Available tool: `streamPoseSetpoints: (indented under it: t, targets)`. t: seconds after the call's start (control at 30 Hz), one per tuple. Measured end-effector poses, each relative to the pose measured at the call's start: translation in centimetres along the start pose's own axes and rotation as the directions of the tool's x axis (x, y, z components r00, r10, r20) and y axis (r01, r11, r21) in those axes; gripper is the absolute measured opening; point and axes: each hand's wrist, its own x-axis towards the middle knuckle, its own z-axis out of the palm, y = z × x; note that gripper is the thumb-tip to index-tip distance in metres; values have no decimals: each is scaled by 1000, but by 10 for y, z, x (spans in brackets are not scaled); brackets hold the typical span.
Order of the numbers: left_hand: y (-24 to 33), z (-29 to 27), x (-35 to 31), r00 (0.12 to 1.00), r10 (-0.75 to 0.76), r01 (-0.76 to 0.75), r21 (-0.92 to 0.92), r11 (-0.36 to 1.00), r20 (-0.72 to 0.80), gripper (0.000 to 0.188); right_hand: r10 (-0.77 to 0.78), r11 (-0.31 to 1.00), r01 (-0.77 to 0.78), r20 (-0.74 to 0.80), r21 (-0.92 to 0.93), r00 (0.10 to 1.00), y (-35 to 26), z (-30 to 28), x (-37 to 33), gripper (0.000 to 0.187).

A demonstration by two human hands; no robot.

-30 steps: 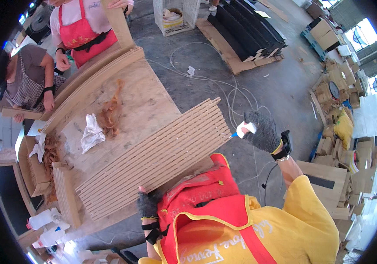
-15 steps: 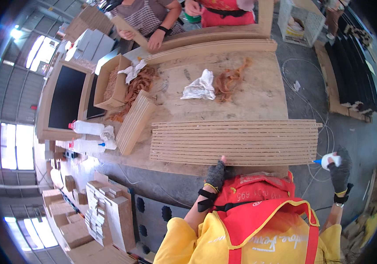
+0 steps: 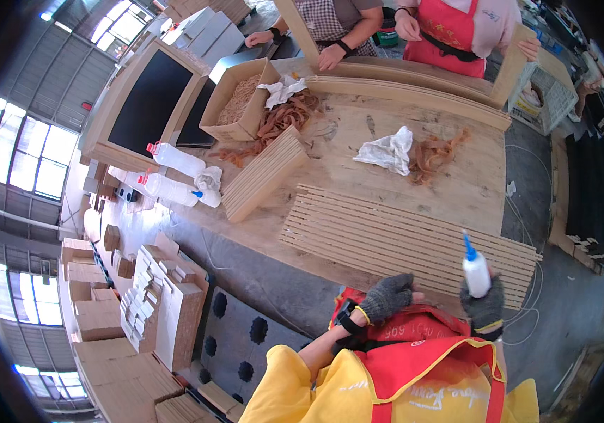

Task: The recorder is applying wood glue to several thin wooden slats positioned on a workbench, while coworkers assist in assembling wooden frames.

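A row of narrow wooden strips (image 3: 400,240) lies side by side on the worktable. At its right front, my right hand (image 3: 484,304), in a grey fingerless glove, grips a white squeeze bottle (image 3: 477,276) whose blue nozzle points up. Close to the front edge of the strips is my left hand (image 3: 386,297), gloved the same way, its fingers loosely stretched toward the right with nothing seen in them. A stack of wooden strips (image 3: 263,175) rests at the table's left. White crumpled cloth (image 3: 386,149) and brown shavings (image 3: 434,156) lie beyond the row.
Across the table (image 3: 344,123), two people handle long boards (image 3: 415,83). At the left stand a cardboard box (image 3: 235,127) and clear plastic bottles (image 3: 178,161). A white crate (image 3: 552,92) is at the far right; cables (image 3: 527,233) trail over the floor. Boards are stacked lower left.
My view has turned, shifting the table rightward. My right hand has come in from beyond the strips' right end, tipping the bottle upright. My left hand has drawn back from the strips' front edge.
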Motion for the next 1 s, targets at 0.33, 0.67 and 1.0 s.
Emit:
streamPoseSetpoints:
  t: [0.33,0.67,1.0]
  targets:
    - [19,-117,11,929,231,-303,-234,924,-291,63,527,630,-623,334,464,781,29,248,27,50]
    - [-4,-290,116,643,246,-432,-77,899,-726,35,-225,698,262,142,-667,964,24,305,156,47]
    - [-94,-369,246,587,305,-360,96,928,-750,29,-391,-6,397,367,-918,844,36,350,266,41]
